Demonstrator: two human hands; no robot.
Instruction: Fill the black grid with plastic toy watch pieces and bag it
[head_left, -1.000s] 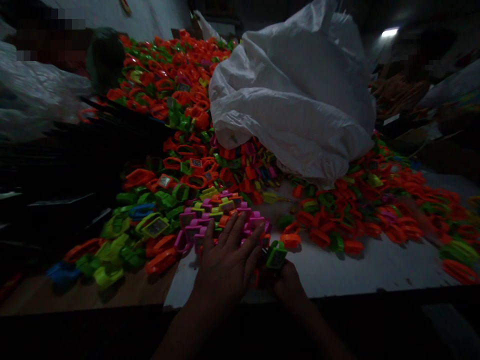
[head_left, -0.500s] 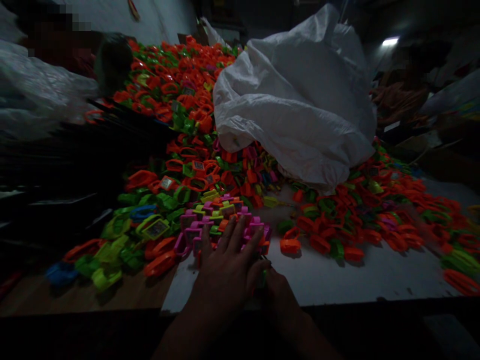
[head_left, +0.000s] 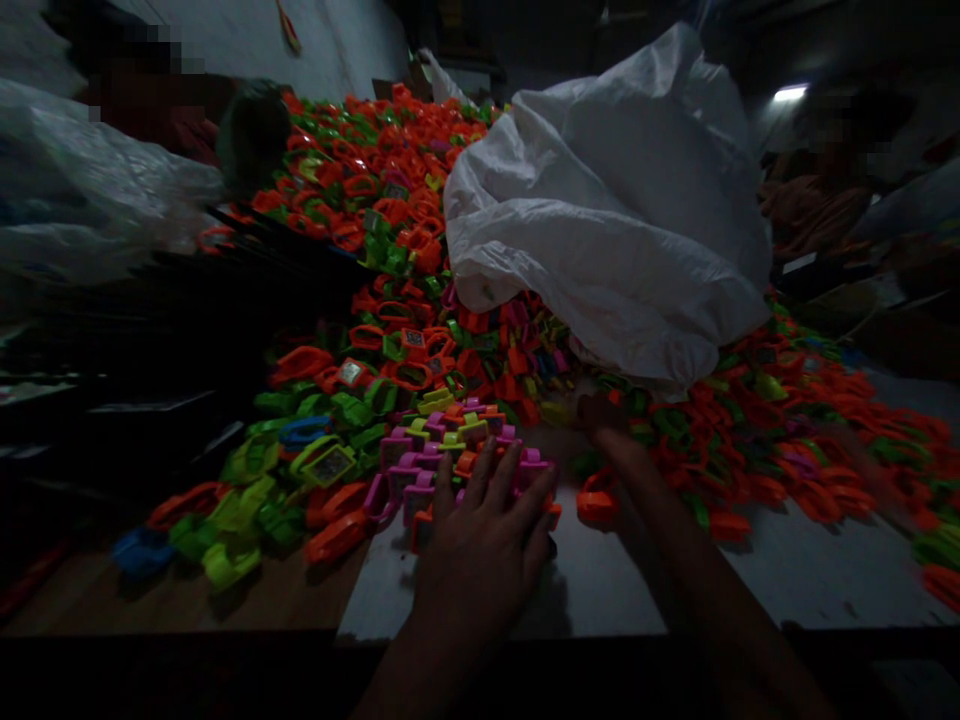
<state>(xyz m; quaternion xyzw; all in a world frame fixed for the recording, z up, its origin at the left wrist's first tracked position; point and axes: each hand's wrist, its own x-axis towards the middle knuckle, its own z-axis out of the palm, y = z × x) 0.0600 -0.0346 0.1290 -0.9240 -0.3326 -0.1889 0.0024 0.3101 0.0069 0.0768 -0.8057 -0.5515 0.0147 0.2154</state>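
Observation:
My left hand [head_left: 487,525] lies with spread fingers on a tight cluster of pink, yellow and orange plastic toy watches [head_left: 465,432] near the front of the white board. It rests on them without gripping. Further out to the right, my right hand [head_left: 602,413] reaches to the pile's edge below the white sack. Motion and dim light smear its fingers, so I cannot make out whether they hold anything. A blurred yellow piece [head_left: 556,412] is just left of that hand. An orange toy watch [head_left: 598,506] lies on the board below my right forearm.
A large heap of orange and green toy watches [head_left: 397,130] rises behind. A white sack [head_left: 615,230] slumps over it. Black flat pieces [head_left: 180,310] are stacked at left, beside clear plastic [head_left: 97,170]. People sit at far left and right. The white board [head_left: 795,570] ends in front.
My right hand has left its place beside my left hand and stretched forward and right to the pile. My left hand stays on the cluster. The whole view has shifted slightly.

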